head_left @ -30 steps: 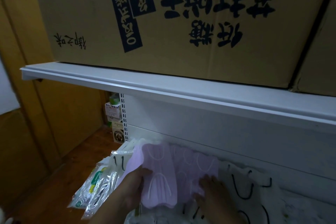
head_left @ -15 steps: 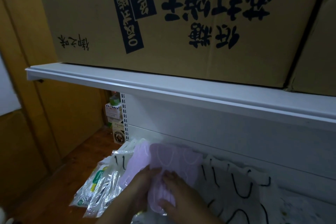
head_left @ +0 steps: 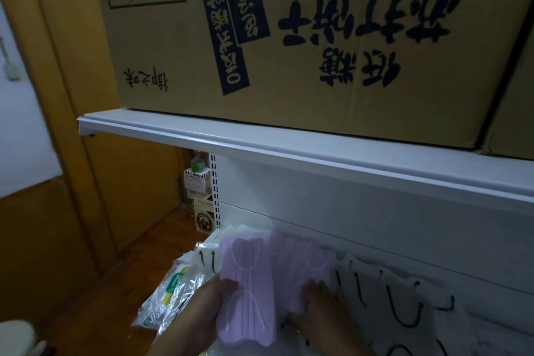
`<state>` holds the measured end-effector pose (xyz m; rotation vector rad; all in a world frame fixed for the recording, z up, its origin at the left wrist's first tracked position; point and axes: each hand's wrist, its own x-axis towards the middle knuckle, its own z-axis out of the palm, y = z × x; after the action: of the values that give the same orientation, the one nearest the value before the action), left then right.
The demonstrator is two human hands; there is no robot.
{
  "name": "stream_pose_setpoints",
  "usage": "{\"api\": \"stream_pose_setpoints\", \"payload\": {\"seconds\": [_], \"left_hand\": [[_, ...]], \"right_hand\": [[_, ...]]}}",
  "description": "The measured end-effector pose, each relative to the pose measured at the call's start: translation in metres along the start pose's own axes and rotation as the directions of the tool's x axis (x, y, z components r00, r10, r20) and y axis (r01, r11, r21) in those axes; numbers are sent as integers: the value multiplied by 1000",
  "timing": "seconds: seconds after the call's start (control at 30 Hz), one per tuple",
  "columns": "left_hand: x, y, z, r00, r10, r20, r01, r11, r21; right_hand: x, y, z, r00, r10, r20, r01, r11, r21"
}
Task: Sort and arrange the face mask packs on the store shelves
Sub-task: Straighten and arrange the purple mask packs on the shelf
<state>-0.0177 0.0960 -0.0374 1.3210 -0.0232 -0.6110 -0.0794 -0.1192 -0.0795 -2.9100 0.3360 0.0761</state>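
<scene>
On the lower shelf lie lilac face mask packs. My left hand (head_left: 202, 309) grips the nearest lilac pack (head_left: 245, 292) by its left edge, thumb on top. My right hand (head_left: 323, 306) presses flat, fingers spread, on a second lilac pack (head_left: 306, 266) just to its right. White mask packs with black ear loops (head_left: 384, 298) lie to the right along the shelf back. More white packs (head_left: 202, 257) and shiny packs with green print (head_left: 170, 295) stick out at the left end.
A white upper shelf (head_left: 289, 147) overhangs the packs, carrying a big cardboard box (head_left: 289, 37) with dark print. Small boxes (head_left: 199, 191) are stacked behind the shelf upright. Wooden panels (head_left: 86, 153) and a wooden floor (head_left: 121, 292) lie to the left.
My right hand, which was beside my left hand on one lilac pack, has moved right and now presses on the second lilac pack. The lilac packs are spread apart again.
</scene>
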Motion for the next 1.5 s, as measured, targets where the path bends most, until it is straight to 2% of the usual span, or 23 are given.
{"api": "stream_pose_setpoints", "payload": {"seconds": [0.07,0.2,0.27,0.33,0.4,0.47,0.53,0.6,0.7,0.77,0.83,0.9,0.97,1.07,1.17,1.3,1.37,1.43,1.5], "left_hand": [[0,0,-1,1000,-19,6,19,1000,14],[1,0,0,999,-15,-29,16,999,29],[3,1,1,1000,-13,-28,14,999,46],[6,2,6,1000,-24,-15,25,998,56],[9,1,13,999,-42,-2,41,999,-18],[12,-1,18,998,-67,21,68,994,-81],[13,-4,19,995,-72,69,77,993,-86],[13,-3,16,990,-87,114,97,991,-92],[16,-6,7,995,-40,86,46,996,-73],[20,-8,2,998,8,64,-3,997,-74],[21,-4,0,998,34,55,-30,997,-71],[21,4,-2,998,57,28,-56,998,-27],[21,11,-2,997,66,36,-65,998,-14],[21,19,1,997,57,45,-58,998,13],[20,24,2,998,47,42,-48,999,17],[17,25,-9,999,15,39,-15,1000,-1],[14,27,-14,999,18,38,-18,1000,-14],[12,29,-16,998,25,50,-24,1000,-17],[10,30,-14,993,37,113,-31,998,-50]], "right_hand": [[-4,2,-4,994,-5,-107,9,999,41],[-17,-3,-14,948,19,-317,63,967,248],[-22,-8,-21,887,44,-460,122,938,325],[-25,-17,-25,778,-19,-627,221,944,246],[-30,-33,-32,794,-236,-560,361,924,123],[-28,-43,-30,846,-417,-332,467,880,85],[-24,-48,-26,890,-453,-46,455,884,106],[-20,-50,-23,885,-465,17,463,884,62],[-15,-50,-24,862,-503,66,501,864,54],[-12,-44,-23,877,-479,41,476,877,74],[-4,-29,-18,951,-298,-81,306,943,133],[2,-11,-13,994,-81,-80,83,996,20],[8,-1,-3,999,6,-32,-8,996,-94],[19,-1,7,999,-1,-45,-3,997,-80],[26,-1,3,993,-34,-116,24,995,-92],[23,-15,-10,970,-33,-240,27,999,-27],[14,-29,-25,918,-20,-396,35,999,30],[3,-46,-41,826,-64,-559,159,980,123],[-13,-68,-48,875,-170,-453,296,929,223]]}}
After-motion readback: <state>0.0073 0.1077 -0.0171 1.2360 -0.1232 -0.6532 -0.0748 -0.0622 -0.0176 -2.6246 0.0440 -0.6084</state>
